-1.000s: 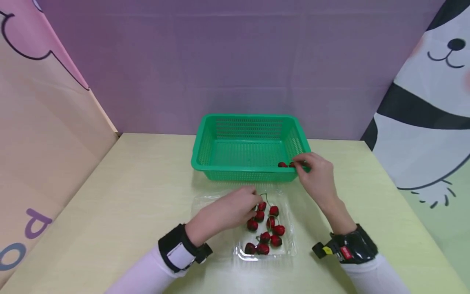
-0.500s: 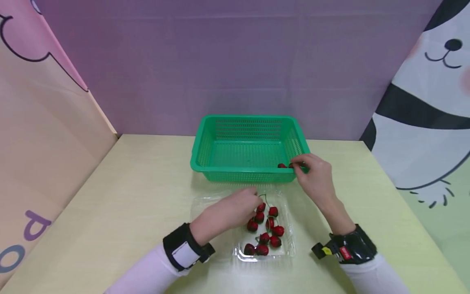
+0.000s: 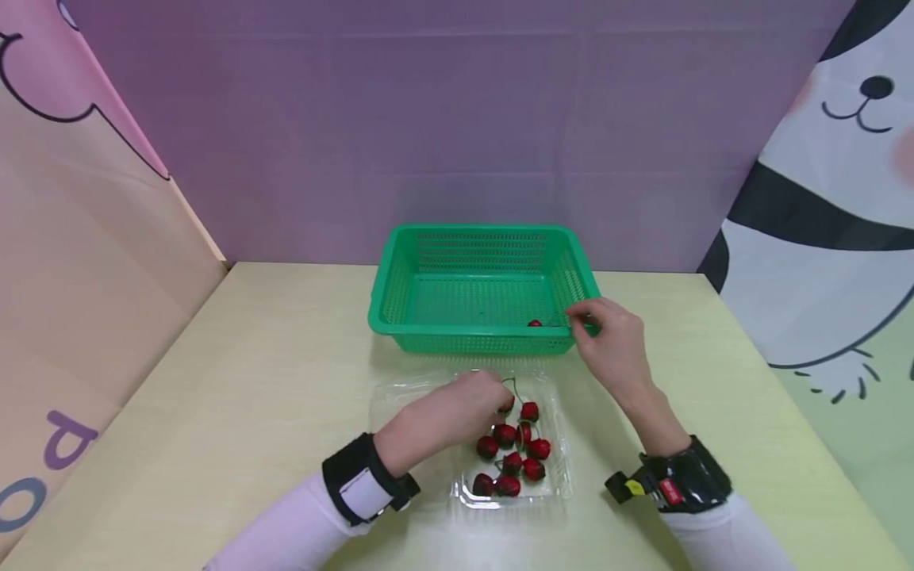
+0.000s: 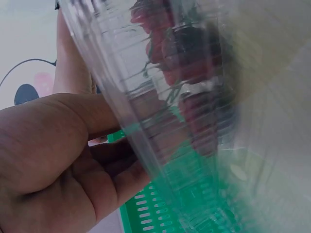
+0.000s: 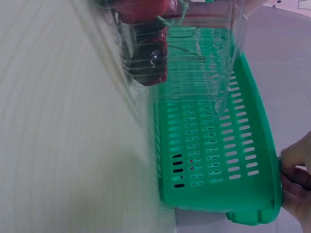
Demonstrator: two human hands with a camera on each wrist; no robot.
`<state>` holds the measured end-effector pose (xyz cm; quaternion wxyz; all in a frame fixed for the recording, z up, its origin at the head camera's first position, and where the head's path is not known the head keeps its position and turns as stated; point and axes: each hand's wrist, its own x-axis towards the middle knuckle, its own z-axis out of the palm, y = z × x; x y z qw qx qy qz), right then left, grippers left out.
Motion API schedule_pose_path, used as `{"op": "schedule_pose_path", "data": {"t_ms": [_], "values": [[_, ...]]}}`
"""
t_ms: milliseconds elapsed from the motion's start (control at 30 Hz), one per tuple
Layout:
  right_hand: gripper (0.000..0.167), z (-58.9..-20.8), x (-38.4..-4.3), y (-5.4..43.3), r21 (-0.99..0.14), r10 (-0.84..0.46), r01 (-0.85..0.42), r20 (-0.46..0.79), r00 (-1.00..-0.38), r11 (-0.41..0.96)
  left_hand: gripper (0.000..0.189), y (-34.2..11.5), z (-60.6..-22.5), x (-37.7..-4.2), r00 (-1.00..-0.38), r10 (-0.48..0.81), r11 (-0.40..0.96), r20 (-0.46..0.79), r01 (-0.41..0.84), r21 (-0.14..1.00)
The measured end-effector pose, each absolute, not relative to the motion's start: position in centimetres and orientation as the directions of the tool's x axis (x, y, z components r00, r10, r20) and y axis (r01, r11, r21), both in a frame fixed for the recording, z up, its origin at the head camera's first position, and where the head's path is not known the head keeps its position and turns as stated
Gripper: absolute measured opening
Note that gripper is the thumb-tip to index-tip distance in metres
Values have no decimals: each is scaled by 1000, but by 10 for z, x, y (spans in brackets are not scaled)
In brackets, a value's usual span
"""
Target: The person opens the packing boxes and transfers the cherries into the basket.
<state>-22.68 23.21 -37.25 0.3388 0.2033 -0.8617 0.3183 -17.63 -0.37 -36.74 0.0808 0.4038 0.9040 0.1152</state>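
My left hand [image 3: 457, 404] reaches into a clear plastic tray [image 3: 564, 468] of red cherries [image 3: 537, 449]. Its fingertips are hidden from above. Through the tray's ribbed wall in the left wrist view, thumb and fingers come together right at a dark cherry [image 4: 199, 121]; I cannot tell whether they grip it. At the front right corner of a green basket [image 3: 478, 339], my right hand [image 3: 614, 337] hangs over the rim, a gap between thumb and forefinger. No cherry shows in it. One cherry [image 3: 535, 323] lies inside the basket, just left of this hand.
The basket stands behind the tray on a pale wooden table [image 3: 286, 357], near a purple backdrop [image 3: 457, 119]. To the left of the cherries, the tray's clear plastic lid [image 3: 389, 396] spreads under my left forearm. Printed panels flank the table.
The cherry by my right fingers has come away and shifted left in the basket; the right hand stays there. My left hand has dipped slightly towards me, and some cherries beside it have shifted.
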Motion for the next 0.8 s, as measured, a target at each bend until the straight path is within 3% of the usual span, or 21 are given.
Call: {"op": "schedule_pose_path", "data": {"t_ms": [200,467,800], "values": [[14,-373,-227,232,-414,-139,-579,718,-682,703,22,-2,-368,-176,-660,750,642,-48,709,292],[15,-373,-226,233,-420,-139,-581,716,-684,697,10,-3,-370,-176,-628,778,606,-18,742,286],[15,-373,-226,233,-456,-114,-570,705,-700,684,11,-5,-369,-174,-602,798,541,28,737,406]]}}
